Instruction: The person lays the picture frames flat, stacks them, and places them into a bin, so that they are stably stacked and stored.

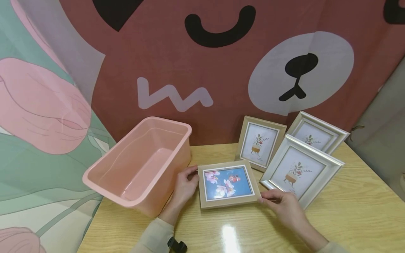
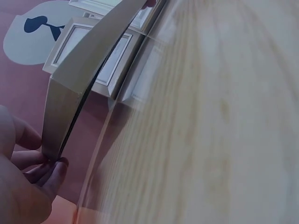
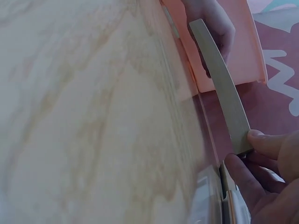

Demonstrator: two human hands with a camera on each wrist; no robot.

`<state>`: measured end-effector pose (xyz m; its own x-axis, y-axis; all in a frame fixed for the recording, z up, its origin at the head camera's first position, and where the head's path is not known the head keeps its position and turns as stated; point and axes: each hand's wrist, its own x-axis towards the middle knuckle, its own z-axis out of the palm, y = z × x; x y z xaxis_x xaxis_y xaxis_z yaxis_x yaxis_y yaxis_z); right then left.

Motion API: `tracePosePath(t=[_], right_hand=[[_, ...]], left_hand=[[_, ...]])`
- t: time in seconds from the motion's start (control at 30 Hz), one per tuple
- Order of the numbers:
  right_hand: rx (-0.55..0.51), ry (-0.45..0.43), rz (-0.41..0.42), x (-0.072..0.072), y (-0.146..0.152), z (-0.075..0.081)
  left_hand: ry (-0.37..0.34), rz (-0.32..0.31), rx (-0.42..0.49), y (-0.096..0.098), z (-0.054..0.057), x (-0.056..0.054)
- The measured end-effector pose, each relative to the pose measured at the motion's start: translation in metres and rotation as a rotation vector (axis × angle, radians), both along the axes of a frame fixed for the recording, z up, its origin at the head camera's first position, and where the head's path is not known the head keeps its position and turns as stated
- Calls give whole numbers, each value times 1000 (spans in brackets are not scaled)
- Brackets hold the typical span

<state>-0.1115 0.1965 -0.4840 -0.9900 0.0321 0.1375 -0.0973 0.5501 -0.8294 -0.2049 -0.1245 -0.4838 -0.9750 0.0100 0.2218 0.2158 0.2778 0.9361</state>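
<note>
Both hands hold a beige picture frame by its left and right sides. Its picture shows pink blossoms on blue, lies sideways and faces up. My left hand pinches the left edge near the far corner, beside the pink bin; the left wrist view shows thumb and fingers at that frame corner. At the near right corner, my right hand pinches the frame between thumb and fingers. From the right wrist view, the frame's side appears raised off the tabletop.
An open pink plastic bin stands on the left of the wooden table. Behind and right stand another beige frame, a silver frame and a second silver frame. A printed bear curtain hangs behind.
</note>
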Motion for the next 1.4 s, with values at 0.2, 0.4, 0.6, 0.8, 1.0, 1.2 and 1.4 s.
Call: tracePosePath(t=[0.2, 0.4, 0.6, 0.8, 1.0, 1.2, 1.4], right_hand=[[16, -14, 1, 0, 0, -2], [25, -57, 8, -1, 0, -3], [76, -69, 15, -1, 1, -5], [88, -61, 19, 0, 1, -4], [103, -87, 20, 0, 1, -1], [152, -61, 22, 1, 0, 0], [264, 121, 39, 2, -2, 0]], left_hand=[[-11, -6, -53, 2, 1, 0], [-37, -11, -117, 3, 0, -2], [-87, -23, -192, 3, -1, -2], [-120, -44, -245, 2, 0, -3], [-121, -74, -264, 3, 1, -4], [-119, -78, -305, 3, 2, -5], [-102, -85, -431, 3, 3, -4]])
